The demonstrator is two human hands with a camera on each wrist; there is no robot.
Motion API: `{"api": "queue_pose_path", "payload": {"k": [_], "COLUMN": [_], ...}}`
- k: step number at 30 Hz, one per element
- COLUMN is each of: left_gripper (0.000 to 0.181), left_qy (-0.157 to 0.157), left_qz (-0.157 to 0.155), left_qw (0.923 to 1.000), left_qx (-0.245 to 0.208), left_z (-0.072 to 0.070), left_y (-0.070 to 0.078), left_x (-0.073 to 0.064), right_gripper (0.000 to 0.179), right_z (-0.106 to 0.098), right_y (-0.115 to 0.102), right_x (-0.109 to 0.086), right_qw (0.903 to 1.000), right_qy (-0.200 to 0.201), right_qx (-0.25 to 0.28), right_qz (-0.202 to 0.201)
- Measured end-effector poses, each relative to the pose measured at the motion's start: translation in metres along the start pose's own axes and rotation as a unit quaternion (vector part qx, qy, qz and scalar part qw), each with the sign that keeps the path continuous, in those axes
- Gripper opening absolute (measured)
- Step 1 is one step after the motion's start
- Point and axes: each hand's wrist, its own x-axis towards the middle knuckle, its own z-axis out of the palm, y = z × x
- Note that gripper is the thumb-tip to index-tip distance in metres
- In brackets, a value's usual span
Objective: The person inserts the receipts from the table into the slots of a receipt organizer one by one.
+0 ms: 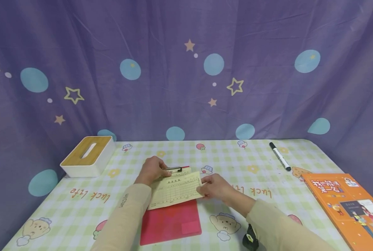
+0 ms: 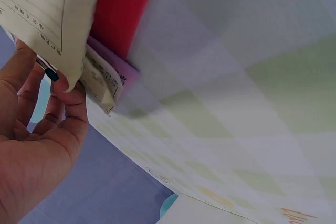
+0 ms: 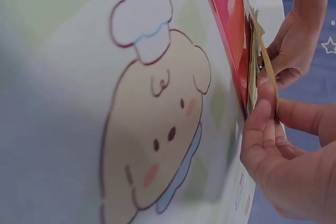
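A red clipboard lies on the table with its metal clip at the far end. Over its upper half is a pale yellow printed form sheet. At the clip, the thumb and fingers of my left hand grip around it, close against the sheet's far left corner. My right hand pinches the sheet's right edge between thumb and fingers, raised off the board. More paper shows beneath the sheet at the clip end in the left wrist view.
A white tissue box with a wooden lid stands at the back left. A marker lies at the back right, and an orange book at the right edge. Beside my right sleeve is a dark object, partly hidden. A purple curtain hangs behind the table.
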Motion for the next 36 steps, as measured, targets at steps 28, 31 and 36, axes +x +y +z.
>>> {"api": "queue_pose_path", "payload": {"k": [28, 31, 36], "left_gripper": [0.019, 0.019, 0.02], "left_qy": [-0.011, -0.014, -0.046], "left_qz": [-0.007, -0.006, -0.006], "left_qw": [0.9999, 0.9999, 0.9989], "left_qx": [-0.008, -0.004, 0.006], "left_z": [0.002, 0.0, -0.01], "left_y": [0.002, 0.003, 0.004], "left_x": [0.002, 0.003, 0.007], "right_gripper": [0.03, 0.032, 0.034], "right_z": [0.048, 0.049, 0.05], "right_y": [-0.012, -0.012, -0.013], "right_x": [0.039, 0.042, 0.044], "right_qw": [0.9911, 0.9871, 0.9852], "right_qy": [0.081, 0.083, 0.088], "right_qx": [0.068, 0.09, 0.097], "right_qz": [0.082, 0.102, 0.111]}}
